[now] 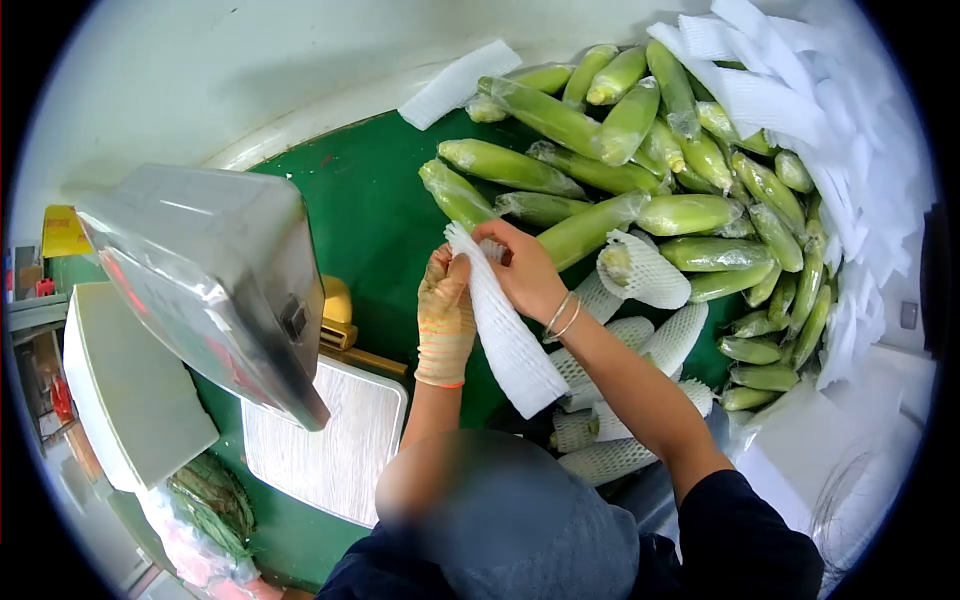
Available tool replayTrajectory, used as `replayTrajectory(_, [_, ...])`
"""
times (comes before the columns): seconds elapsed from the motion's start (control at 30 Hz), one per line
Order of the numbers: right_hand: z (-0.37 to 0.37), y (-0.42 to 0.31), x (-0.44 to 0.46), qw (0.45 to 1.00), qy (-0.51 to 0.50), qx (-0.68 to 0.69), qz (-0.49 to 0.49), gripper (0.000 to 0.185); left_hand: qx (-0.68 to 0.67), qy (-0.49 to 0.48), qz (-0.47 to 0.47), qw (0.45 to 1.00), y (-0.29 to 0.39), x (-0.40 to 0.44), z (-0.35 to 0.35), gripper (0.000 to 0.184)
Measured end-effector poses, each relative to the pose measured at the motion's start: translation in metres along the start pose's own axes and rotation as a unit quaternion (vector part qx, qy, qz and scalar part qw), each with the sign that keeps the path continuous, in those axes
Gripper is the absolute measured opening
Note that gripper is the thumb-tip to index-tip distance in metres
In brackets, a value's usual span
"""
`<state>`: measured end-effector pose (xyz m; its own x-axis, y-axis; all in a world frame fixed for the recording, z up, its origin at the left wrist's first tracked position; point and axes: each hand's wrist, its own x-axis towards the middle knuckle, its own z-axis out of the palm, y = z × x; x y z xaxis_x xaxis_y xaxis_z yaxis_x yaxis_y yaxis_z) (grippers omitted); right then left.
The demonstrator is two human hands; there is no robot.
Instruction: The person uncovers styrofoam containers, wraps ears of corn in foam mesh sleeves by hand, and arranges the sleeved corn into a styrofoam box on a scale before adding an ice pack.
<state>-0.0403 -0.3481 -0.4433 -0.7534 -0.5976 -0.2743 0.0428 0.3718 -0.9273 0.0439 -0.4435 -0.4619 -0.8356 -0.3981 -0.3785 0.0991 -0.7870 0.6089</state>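
A flat white foam net sleeve hangs between my hands, its upper end pinched and its lower end slanting down to the right. My left hand, in a striped knit glove, has its fingers closed on the sleeve's upper left edge. Bare, with bangles at the wrist, my right hand grips the same end from the other side. Just beyond my hands lies a green ear of corn in clear film. Several sleeved ears lie below and beside my right forearm.
A heap of film-wrapped corn covers the right of the green table. White foam sleeves are piled at far right; another sleeve lies behind. On the left stand a grey machine housing, a wood-patterned plate and a yellow object.
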Motion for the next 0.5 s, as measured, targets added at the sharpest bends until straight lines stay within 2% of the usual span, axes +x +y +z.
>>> replayTrajectory(0.07, [0.007, 0.02, 0.006, 0.998, 0.027, 0.021, -0.06, 0.024, 0.033, 0.016, 0.009, 0.999, -0.007, 0.007, -0.018, 0.019])
replayTrajectory(0.1, [0.009, 0.019, 0.004, 0.986, 0.073, -0.075, -0.13, 0.021, 0.031, 0.014, 0.01, 0.999, -0.005, 0.01, -0.019, 0.019])
replayTrajectory(0.13, [0.009, 0.021, 0.007, 0.986, 0.074, -0.077, -0.131, 0.021, 0.006, -0.012, 0.011, 1.0, -0.003, 0.012, -0.022, 0.017])
replayTrajectory(0.2, [0.006, 0.03, 0.014, 0.948, 0.15, -0.115, -0.256, 0.018, -0.055, -0.041, 0.037, 0.997, 0.003, 0.014, -0.006, 0.016])
replayTrajectory(0.23, [-0.005, 0.011, 0.012, 0.985, 0.136, -0.044, -0.096, 0.015, 0.267, -0.045, 0.141, 0.952, 0.002, 0.021, -0.012, 0.019])
replayTrajectory(0.27, [-0.015, 0.018, 0.031, 0.975, 0.143, 0.169, -0.025, 0.016, 0.011, -0.043, 0.083, 0.996, -0.004, 0.025, -0.014, 0.022])
replayTrajectory(0.3, [-0.028, 0.014, 0.042, 0.938, 0.095, 0.329, 0.053, 0.02, -0.251, -0.017, 0.038, 0.967, 0.0, 0.026, 0.0, 0.027])
replayTrajectory(0.33, [-0.037, 0.01, 0.046, 0.868, 0.046, 0.478, 0.128, 0.024, -0.268, 0.053, 0.013, 0.962, -0.003, 0.03, 0.002, 0.023])
replayTrajectory(0.37, [-0.04, 0.009, 0.045, 0.868, 0.048, 0.477, 0.13, 0.024, -0.175, 0.064, 0.048, 0.981, -0.018, 0.03, -0.005, 0.02])
replayTrajectory(0.4, [-0.042, 0.009, 0.045, 0.962, 0.007, 0.212, 0.172, 0.03, -0.082, 0.074, 0.083, 0.99, -0.042, 0.035, -0.024, 0.018])
replayTrajectory(0.43, [-0.044, 0.009, 0.046, 0.977, -0.035, -0.071, 0.198, 0.037, -0.007, 0.069, 0.1, 0.993, -0.069, 0.04, -0.045, 0.019])
replayTrajectory(0.47, [-0.038, 0.054, 0.036, 0.962, 0.064, -0.26, -0.05, 0.041, 0.07, 0.068, 0.117, 0.988, -0.096, 0.045, -0.066, 0.022])
replayTrajectory(0.5, [-0.041, 0.047, 0.033, 0.954, -0.02, -0.294, 0.053, 0.045, 0.143, 0.069, 0.136, 0.978, -0.122, 0.051, -0.086, 0.028])
